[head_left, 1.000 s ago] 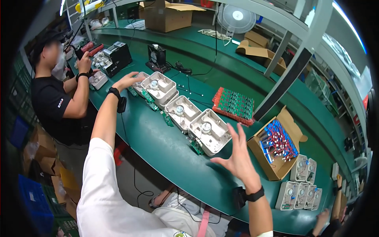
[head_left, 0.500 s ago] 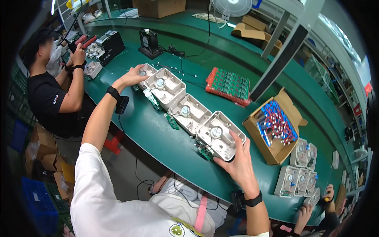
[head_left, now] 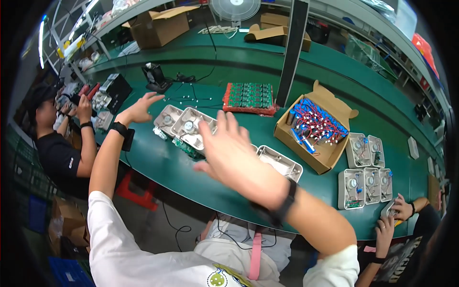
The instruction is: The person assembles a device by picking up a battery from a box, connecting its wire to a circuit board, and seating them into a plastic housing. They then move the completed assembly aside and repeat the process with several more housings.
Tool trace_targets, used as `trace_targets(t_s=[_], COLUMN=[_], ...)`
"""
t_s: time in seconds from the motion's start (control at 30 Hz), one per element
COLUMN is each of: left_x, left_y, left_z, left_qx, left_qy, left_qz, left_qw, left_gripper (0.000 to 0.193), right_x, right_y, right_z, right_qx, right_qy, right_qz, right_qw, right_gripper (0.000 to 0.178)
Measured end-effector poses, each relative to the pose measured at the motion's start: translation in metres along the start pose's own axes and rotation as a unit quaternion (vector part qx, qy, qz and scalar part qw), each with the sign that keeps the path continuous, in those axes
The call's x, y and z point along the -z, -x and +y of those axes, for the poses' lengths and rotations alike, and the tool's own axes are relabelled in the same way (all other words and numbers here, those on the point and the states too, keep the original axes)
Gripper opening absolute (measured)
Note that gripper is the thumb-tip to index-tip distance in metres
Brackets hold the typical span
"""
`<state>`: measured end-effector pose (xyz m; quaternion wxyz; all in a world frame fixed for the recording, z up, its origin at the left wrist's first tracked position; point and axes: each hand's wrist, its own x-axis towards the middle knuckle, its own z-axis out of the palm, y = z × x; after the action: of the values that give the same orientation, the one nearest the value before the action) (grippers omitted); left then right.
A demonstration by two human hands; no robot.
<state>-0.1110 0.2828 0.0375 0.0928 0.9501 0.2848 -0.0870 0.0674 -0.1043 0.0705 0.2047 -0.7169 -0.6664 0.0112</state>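
1. Head view, left hand: the left hand hangs above the table with fingers spread wide and nothing in them, just beside the left-end case. A sleeve or wrist strap dipping low there might nudge that case out of line.

2. Head view, right hand: the right hand is blurred, its fingers wide apart and the thumb held out, with nothing seen in the grip. It is in front of the row, so whether it touches a case cannot be told. A low sweep could catch a rim and tip a case.

3. Head view, the row of cases: the left-end case and the second case sit side by side, open side up, in front of the person; the right-end case shows past the right wrist. The stretch between is hidden, so a bump there could go unnoticed.

4. Head view, loose parts: a green circuit board lies outside the second case, on its near side. Pushing the cases together or dragging them might pinch it or strain any thin wires.

5. Head view, right side: the cardboard box of blue batteries stands near the right-end case. Shoving that case outward could knock the box.
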Motion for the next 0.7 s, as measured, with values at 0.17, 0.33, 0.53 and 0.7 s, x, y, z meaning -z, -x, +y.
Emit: trace_targets(t_s=[0.17, 0.33, 0.53, 0.7], left_x=[-0.012, -0.008, -0.008, -0.017], left_y=[-0.002, -0.010, -0.013, -0.017], left_z=[0.050, 0.043, 0.040, 0.063], left_qx=[-0.125, -0.085, -0.057, -0.165], left_qy=[-0.249, -0.235, -0.147, -0.190], left_qz=[-0.020, -0.075, -0.134, -0.061], left_qw=[0.960, 0.965, 0.978, 0.966], left_gripper=[0.136, 0.134, 0.129, 0.129], right_x=[-0.065, -0.062, -0.007, -0.010], right_y=[-0.093, -0.098, -0.041, -0.009], right_z=[0.010, 0.016, 0.031, 0.041], right_qx=[-0.120, -0.087, -0.038, -0.078], right_qy=[-0.010, -0.017, 0.004, 0.034], right_qz=[-0.094, -0.073, -0.056, -0.104], right_qw=[0.988, 0.993, 0.998, 0.991], right_gripper=[0.100, 0.091, 0.075, 0.071])
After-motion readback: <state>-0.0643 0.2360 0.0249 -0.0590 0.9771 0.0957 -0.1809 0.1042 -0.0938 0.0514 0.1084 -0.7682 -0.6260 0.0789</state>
